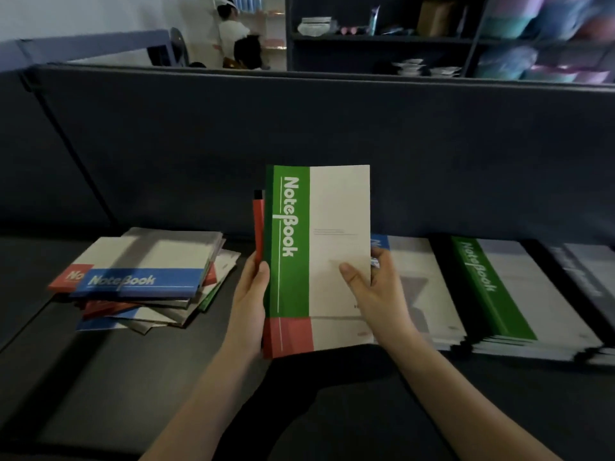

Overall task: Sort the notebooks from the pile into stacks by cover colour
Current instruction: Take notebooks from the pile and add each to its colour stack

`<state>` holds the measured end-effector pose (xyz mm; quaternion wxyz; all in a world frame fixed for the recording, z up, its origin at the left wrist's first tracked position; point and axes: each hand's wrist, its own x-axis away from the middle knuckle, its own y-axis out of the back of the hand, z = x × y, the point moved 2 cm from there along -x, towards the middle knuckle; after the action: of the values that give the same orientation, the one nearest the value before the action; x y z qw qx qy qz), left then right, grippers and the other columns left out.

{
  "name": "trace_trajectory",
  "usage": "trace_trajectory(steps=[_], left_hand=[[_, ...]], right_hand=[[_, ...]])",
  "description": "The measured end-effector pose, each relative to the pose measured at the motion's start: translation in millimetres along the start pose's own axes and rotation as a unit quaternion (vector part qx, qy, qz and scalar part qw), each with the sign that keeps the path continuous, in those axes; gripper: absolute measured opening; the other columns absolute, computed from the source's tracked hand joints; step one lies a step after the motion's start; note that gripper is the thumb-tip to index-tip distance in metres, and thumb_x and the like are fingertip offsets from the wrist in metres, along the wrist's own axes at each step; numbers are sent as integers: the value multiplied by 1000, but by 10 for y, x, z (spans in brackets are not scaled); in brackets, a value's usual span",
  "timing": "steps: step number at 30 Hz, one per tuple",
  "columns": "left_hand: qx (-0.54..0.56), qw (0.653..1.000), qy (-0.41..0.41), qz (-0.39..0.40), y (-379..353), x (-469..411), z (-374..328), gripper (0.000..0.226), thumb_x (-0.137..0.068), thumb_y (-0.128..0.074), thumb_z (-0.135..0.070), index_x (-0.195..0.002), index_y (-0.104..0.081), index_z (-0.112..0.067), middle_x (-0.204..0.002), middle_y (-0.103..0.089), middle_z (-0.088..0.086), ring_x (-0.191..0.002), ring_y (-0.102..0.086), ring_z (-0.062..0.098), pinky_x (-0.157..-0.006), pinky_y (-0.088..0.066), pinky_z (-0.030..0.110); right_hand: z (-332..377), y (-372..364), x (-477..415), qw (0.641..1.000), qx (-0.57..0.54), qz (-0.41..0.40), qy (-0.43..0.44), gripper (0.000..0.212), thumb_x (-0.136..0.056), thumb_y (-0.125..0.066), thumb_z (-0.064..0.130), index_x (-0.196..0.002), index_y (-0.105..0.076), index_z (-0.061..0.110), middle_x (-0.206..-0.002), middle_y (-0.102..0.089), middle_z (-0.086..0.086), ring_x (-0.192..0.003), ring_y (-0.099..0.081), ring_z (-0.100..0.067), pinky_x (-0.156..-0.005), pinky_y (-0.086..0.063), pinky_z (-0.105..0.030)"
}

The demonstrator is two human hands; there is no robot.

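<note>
A green-spined notebook stands upright in front of me at the centre, on top of a red-spined notebook and others behind it. My left hand grips this bundle at its left edge. My right hand pinches the green notebook's right edge, thumb on the cover. To the left lies the mixed pile, a blue-banded notebook on top. On the right sit a blue stack, a green stack and a dark stack.
The dark desk ends at a dark partition wall right behind the stacks. Beyond it are shelves with goods and a person in white standing far back.
</note>
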<state>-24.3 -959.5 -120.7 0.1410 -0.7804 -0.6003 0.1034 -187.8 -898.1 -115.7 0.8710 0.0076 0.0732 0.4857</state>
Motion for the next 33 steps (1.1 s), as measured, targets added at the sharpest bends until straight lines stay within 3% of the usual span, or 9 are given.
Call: trace_trajectory(steps=[5,11,15,18,22,27,30,33], left_hand=[[26,999,10,37,-430,170,178,28,-101,-35,-27,-119,-53,-35,-101,-72,-14,-91,-69,6,-66,-55,21],[14,998,7,64,-803,312,250,30,-95,-40,-36,-120,-55,-39,-114,-69,-10,-102,-67,10,-75,-56,26],[-21,997,-2,68,-984,378,302,27,-101,-39,-28,-118,-54,-41,-110,-70,-9,-97,-68,10,-72,-54,25],[-67,996,-28,48,-1085,431,352,24,-99,-41,-33,-117,-51,-46,-111,-66,-11,-96,-67,7,-78,-51,29],[-90,994,-51,18,-1155,477,369,30,-97,-44,-36,-127,-48,-40,-113,-65,-13,-96,-66,6,-81,-51,31],[-95,994,-58,-14,-1171,540,406,34,-98,-45,-35,-132,-48,-34,-112,-65,-12,-99,-66,8,-81,-52,33],[-110,992,-64,-14,-1205,598,413,29,-98,-46,-35,-127,-48,-37,-110,-65,-14,-94,-67,5,-75,-51,28],[-115,991,-66,-11,-1261,650,438,30,-97,-48,-34,-127,-48,-36,-110,-65,-14,-91,-67,2,-75,-52,27]], right_hand=[[26,511,72,999,32,-38,1,17,-90,-63,22,-91,-47,27,-87,-71,4,-74,-67,-13,-59,-51,-30],[0,918,167,996,21,-84,0,16,-92,-61,20,-91,-47,28,-89,-70,7,-67,-63,5,-53,-44,-12],[-10,1241,174,992,30,-124,8,19,-92,-61,17,-92,-47,28,-92,-68,5,-77,-66,-7,-53,-46,-11],[-12,1602,132,987,64,-148,3,17,-91,-63,20,-101,-50,24,-91,-69,2,-75,-66,-8,-53,-48,-14],[-5,2157,16,979,129,-161,-7,32,-91,-63,23,-122,-56,17,-104,-68,1,-88,-66,-14,-71,-56,-33],[-99,2732,-160,947,275,-160,-29,32,-89,-63,19,-121,-61,14,-105,-69,-3,-95,-64,-24,-75,-48,-31],[-228,2790,-188,916,366,-145,-70,50,-89,-63,17,-137,-49,10,-127,-61,-13,-114,-56,-32,-93,-44,-38],[-324,2734,-137,906,395,-136,-68,58,-92,-59,9,-145,-37,9,-141,-47,-17,-129,-43,-33,-103,-37,-36]])
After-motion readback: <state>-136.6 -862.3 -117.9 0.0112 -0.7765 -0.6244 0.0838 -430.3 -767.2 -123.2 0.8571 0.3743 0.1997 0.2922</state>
